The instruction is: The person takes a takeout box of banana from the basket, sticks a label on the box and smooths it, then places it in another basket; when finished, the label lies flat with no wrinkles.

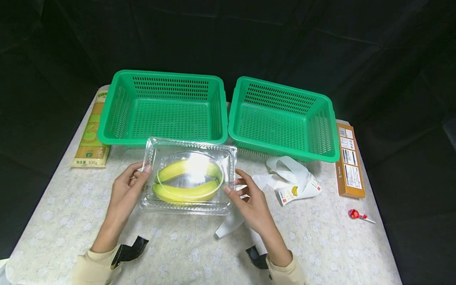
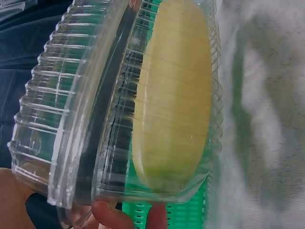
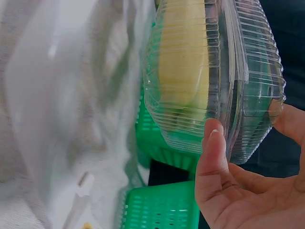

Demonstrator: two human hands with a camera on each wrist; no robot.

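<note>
A clear plastic clamshell box (image 1: 192,144) is held up in front of me with both hands, its lid facing the head camera. Inside it lie two yellow bananas (image 1: 185,193), one above the other in the head view. My left hand (image 1: 124,192) grips the box's left end. At the opposite end my right hand (image 1: 254,206) grips it, with the thumb (image 3: 214,143) on one side and fingers on the other in the right wrist view. Just right of the box, a crumpled white band (image 1: 292,174) with a printed banana label lies on the table, partly hidden under my right hand.
Two green perforated baskets (image 1: 162,140) (image 1: 285,150) stand side by side behind the box. A yellow pasta packet (image 1: 90,138) lies at the left, partly behind the left basket. An orange carton (image 1: 350,166) and a red lollipop (image 1: 354,214) lie near the right table edge.
</note>
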